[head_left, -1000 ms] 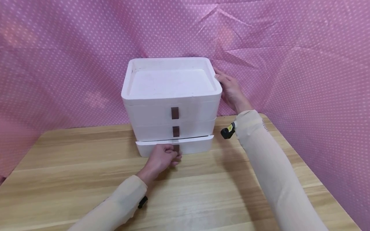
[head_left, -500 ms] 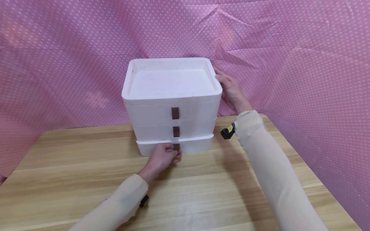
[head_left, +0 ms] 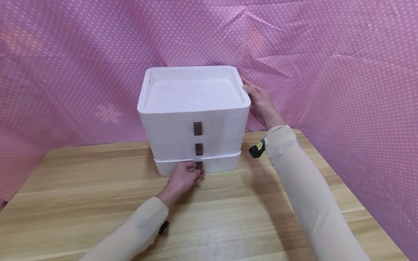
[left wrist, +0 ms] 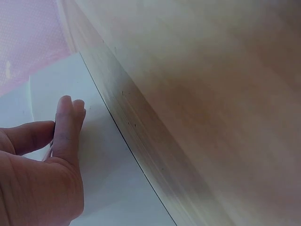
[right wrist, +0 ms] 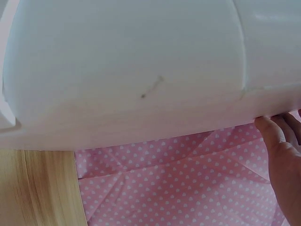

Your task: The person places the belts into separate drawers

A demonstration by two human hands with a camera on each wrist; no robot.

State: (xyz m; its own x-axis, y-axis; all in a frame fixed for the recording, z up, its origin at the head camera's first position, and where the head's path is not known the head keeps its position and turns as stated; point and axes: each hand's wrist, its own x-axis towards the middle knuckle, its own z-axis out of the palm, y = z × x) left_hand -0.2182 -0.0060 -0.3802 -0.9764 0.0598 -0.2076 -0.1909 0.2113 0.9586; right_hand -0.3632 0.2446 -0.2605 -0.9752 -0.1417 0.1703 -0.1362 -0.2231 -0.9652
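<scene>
A white three-drawer unit [head_left: 192, 108] stands at the back of the wooden table [head_left: 228, 217]. Each drawer front carries a small brown handle. My left hand [head_left: 196, 174] pinches the handle [head_left: 200, 165] of the bottom drawer [head_left: 220, 164], which sits almost flush with the unit. In the left wrist view the thumb and fingers of my left hand [left wrist: 59, 125] lie curled against the white drawer front [left wrist: 108, 179]. My right hand [head_left: 258, 99] rests with straight fingers on the unit's right side, near the top rim. The right wrist view shows its fingers [right wrist: 282, 155] against the white wall [right wrist: 127, 70].
Pink dotted cloth [head_left: 326, 72] hangs behind and around the table. The middle drawer handle [head_left: 199, 148] and top drawer handle [head_left: 197, 128] sit above my left hand. The table's right edge [head_left: 356, 203] runs close by my right forearm.
The bottom drawer has slid back into the unit, from sticking out a little to nearly flush. My left hand moved forward with its handle. The right hand stayed put.
</scene>
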